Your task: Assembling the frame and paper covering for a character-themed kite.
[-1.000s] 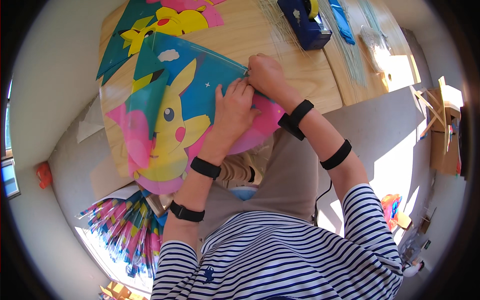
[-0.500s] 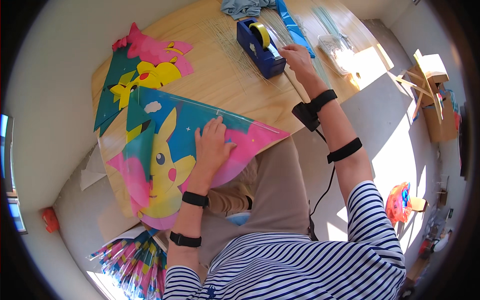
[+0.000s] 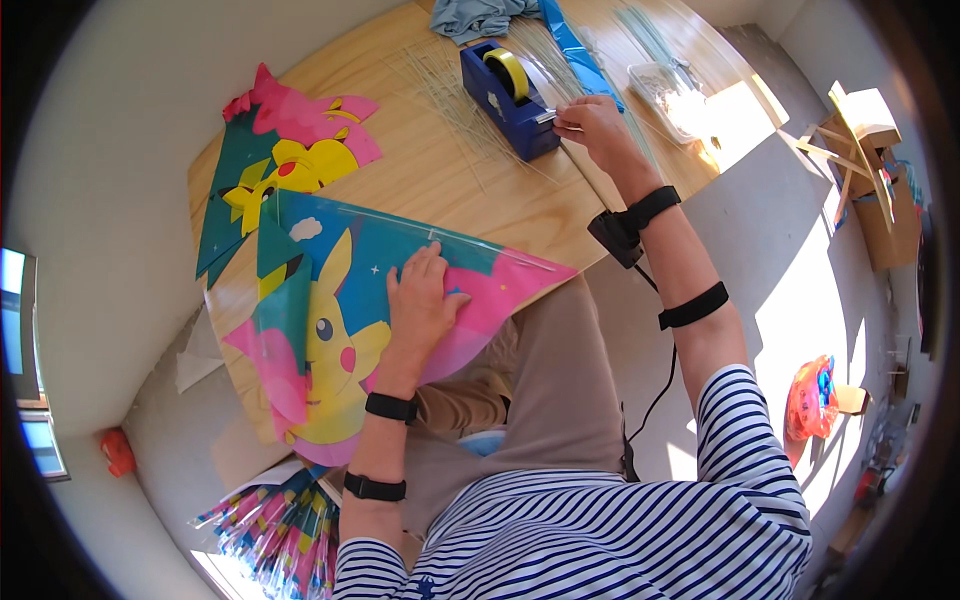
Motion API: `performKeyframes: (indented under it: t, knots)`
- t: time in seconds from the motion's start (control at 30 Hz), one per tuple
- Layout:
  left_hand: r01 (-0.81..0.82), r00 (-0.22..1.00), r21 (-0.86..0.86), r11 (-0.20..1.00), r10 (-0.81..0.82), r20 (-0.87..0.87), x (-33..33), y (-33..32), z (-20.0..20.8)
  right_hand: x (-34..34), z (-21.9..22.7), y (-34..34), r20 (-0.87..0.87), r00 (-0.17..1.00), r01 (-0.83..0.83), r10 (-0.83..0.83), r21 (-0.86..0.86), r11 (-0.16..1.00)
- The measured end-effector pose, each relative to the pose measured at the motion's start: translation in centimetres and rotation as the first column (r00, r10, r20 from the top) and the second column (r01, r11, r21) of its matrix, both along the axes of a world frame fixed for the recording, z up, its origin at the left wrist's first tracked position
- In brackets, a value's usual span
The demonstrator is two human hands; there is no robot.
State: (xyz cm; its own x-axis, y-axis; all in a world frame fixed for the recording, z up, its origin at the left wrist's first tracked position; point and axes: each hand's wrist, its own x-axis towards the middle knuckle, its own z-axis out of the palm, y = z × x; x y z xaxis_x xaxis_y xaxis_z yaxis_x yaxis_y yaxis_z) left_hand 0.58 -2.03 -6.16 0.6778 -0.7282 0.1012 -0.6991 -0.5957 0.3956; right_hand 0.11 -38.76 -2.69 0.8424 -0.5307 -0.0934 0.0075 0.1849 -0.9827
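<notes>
A triangular kite sheet [image 3: 345, 265], printed with a yellow cartoon animal on teal and pink, lies at the near edge of the table and hangs partly over it. My left hand [image 3: 418, 300] rests on it, fingers stretched out, fingertips near a thin rod [image 3: 490, 256] along its upper edge. A small strip of clear tape seems to lie across the rod there. At the blue tape dispenser [image 3: 510, 105], which holds a yellow-cored roll [image 3: 507, 72], my right hand [image 3: 595, 128] is closed in a pinch on the tape end by the cutter.
More printed sheets [image 3: 300, 160] lie at the table's left. Several thin rods [image 3: 440, 95], a blue strip [image 3: 580, 55], grey-blue cloth [image 3: 483, 18] and a clear plastic tray [image 3: 660, 100] occupy the far side. Packed kites [image 3: 290, 540] stand at lower left. A black cable [image 3: 655, 395] hangs from my right wrist.
My right hand has come slightly nearer the dispenser's cutter, its fingers now at the tape end. My left hand stays on the kite sheet. The whole view has shifted slightly.
</notes>
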Motion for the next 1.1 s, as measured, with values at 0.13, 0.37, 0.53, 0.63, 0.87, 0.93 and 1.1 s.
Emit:
performKeyframes:
  t: [0.13,0.37,0.53,0.63,0.87,0.93,1.1]
  knots:
    - [0.007,1.000,0.002,1.000,-0.007,-0.004,-0.1,-0.4,0.2,-0.8,-0.8,0.2,0.006,1.000,0.014,-0.013,-0.080,0.997]
    - [0.004,1.000,-0.011,1.000,-0.004,0.005,0.0,-0.2,-0.1,-3.0,-1.4,4.2,-0.074,0.984,0.176,-0.161,0.303,0.937]
    - [0.004,1.000,-0.017,1.000,-0.004,0.009,-0.1,-0.2,-0.1,-3.0,-1.0,5.3,-0.083,0.967,0.246,-0.243,0.567,0.786]
    - [0.015,1.000,-0.008,1.000,-0.015,0.004,0.0,-0.2,-0.3,-2.7,-0.9,5.7,-0.077,0.959,0.268,-0.274,0.565,0.781]
    - [0.005,1.000,-0.013,1.000,-0.005,0.000,-0.1,-0.2,-0.2,-1.4,-1.6,6.0,-0.080,0.920,0.383,-0.384,0.403,0.831]
    - [-0.002,1.000,-0.024,1.000,0.002,-0.009,-0.2,-0.2,0.0,-1.1,-1.9,5.7,-0.114,0.908,0.419,-0.404,0.289,0.861]
    - [0.005,1.000,-0.019,1.000,-0.005,0.009,-0.2,-0.1,-0.3,0.9,-2.1,5.0,-0.251,0.846,0.472,-0.470,-0.057,0.880]
